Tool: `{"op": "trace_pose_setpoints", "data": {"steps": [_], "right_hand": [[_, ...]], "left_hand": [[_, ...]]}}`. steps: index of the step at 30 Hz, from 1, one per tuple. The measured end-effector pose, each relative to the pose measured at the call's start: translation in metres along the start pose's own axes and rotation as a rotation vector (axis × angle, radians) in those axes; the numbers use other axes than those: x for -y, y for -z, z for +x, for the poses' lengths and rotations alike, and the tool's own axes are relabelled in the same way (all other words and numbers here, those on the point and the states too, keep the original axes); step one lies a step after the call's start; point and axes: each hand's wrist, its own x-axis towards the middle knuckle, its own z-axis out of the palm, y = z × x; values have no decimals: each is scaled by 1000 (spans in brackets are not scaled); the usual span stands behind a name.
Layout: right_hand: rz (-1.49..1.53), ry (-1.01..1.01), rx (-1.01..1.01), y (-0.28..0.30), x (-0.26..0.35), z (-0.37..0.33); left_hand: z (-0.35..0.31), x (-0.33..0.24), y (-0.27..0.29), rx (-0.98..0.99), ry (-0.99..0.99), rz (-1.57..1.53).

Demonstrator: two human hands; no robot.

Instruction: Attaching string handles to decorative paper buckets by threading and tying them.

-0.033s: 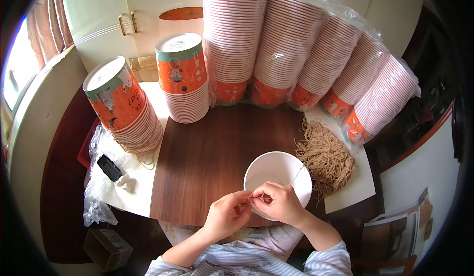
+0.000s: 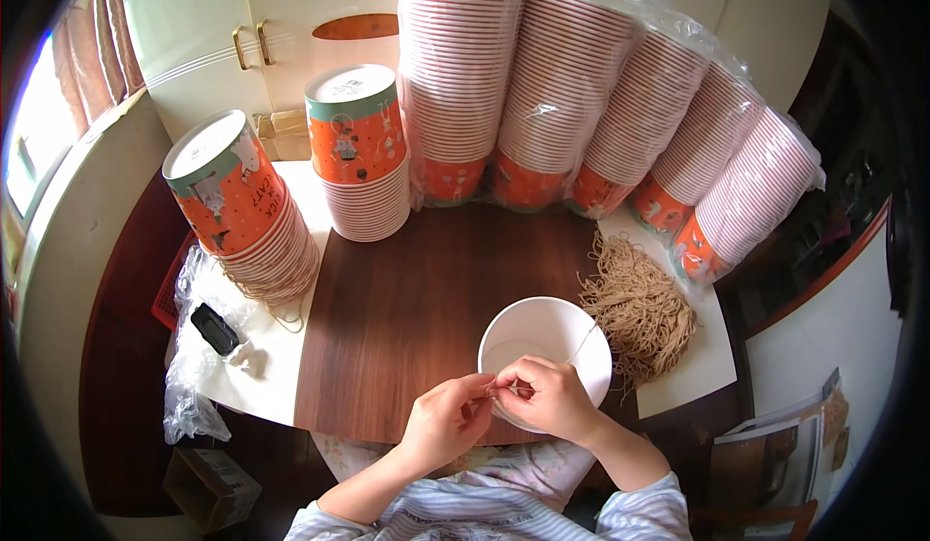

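Note:
A white-lined paper bucket stands with its mouth up near the front edge of the brown board. Thin beige cord crosses its mouth from the right side of the rim toward my fingers. My left hand pinches the cord at the front left of the rim. Close against it, my right hand is closed on the same cord, thumb and forefinger together. The cord's end between the fingertips is too small to make out. Right of the bucket lies a loose heap of beige cords.
Tall plastic-wrapped stacks of paper buckets line the back and right. Two upturned orange bucket stacks, one at back and one at left, stand on the white table. A black object lies on clear plastic at left.

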Motion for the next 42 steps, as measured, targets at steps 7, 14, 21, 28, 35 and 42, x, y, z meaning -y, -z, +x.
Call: {"op": "trace_pose_setpoints", "data": {"steps": [7,14,21,28,35,42], "right_hand": [[48,-30,23,5,3,1],[93,-86,60,5,4,2],[40,-76,99,2,5,-3],[-3,-22,84,-1,4,-3],[-4,10,83,-2,3,-3],[-3,-20,84,-1,6,-3]], "left_hand": [[4,-3,16,-67,-52,68],[-36,5,10,-68,211,19],[-42,15,-19,-117,557,-758],[-37,17,-26,-274,433,-754],[-21,14,-26,-321,1,-80],[-18,14,-20,-306,-78,175]]}}
